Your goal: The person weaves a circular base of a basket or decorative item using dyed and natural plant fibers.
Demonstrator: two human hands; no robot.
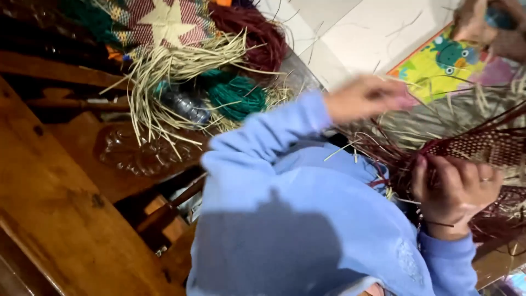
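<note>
Right hand (457, 192): fingers curled, gripping maroon woven strip (476, 147).
Left hand (364, 98): blurred, grip indeterminate.
Cartoon-print sheet (438, 66): bright, beyond woven strip.

Soft indoor light falls from above, brightest on the pale floor (378, 33) at the top. The left hand (364, 97) is smeared by motion blur. A dark shadow lies across the blue sweater (307, 219). The upper left corner sinks into gloom, and the whole view is slightly soft.

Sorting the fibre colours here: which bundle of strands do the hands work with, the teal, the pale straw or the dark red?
The dark red strands, spilling from the woven strip in the right hand.
</note>
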